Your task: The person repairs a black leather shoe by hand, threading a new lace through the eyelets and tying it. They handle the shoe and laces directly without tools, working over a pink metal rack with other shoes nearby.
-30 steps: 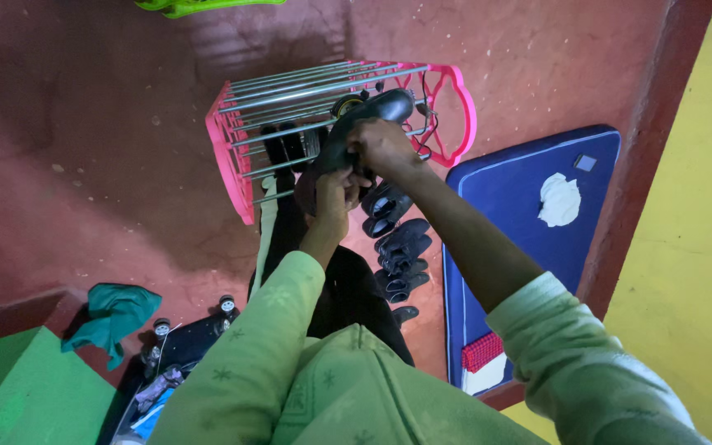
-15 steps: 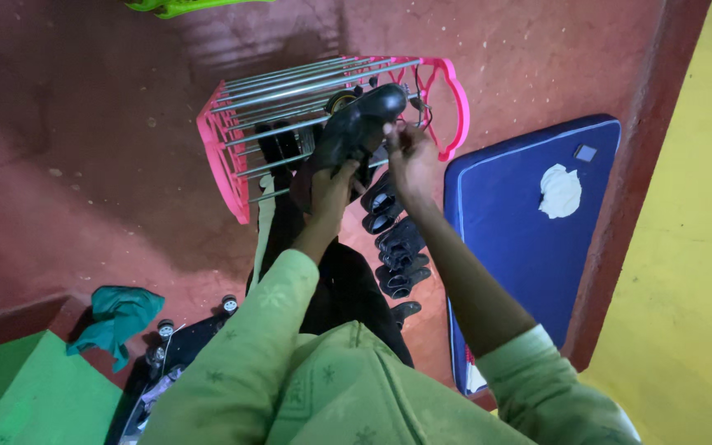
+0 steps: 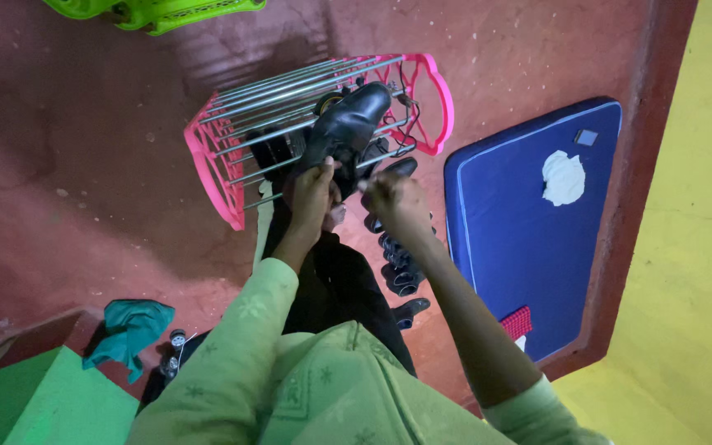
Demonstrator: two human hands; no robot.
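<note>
A black leather shoe (image 3: 352, 124) is held up over a pink shoe rack (image 3: 208, 165) with metal bars. My left hand (image 3: 313, 194) grips the shoe at its heel end from below. My right hand (image 3: 395, 202) is just right of the heel, off the shoe, with its fingers curled; I see nothing in it. Both sleeves are light green. More dark shoes sit inside the rack, partly hidden behind the bars and the held shoe.
A row of black shoes (image 3: 397, 264) lies on the red floor below my right hand. A blue mat (image 3: 521, 239) with a white cloth (image 3: 564, 177) lies to the right. A teal rag (image 3: 129, 330) and a green box (image 3: 35, 400) are lower left, a lime plastic stool (image 3: 158, 10) at the top.
My right hand has come off the top of the shoe and dropped to beside its heel. My left hand keeps hold of the shoe, which now points further up and to the right.
</note>
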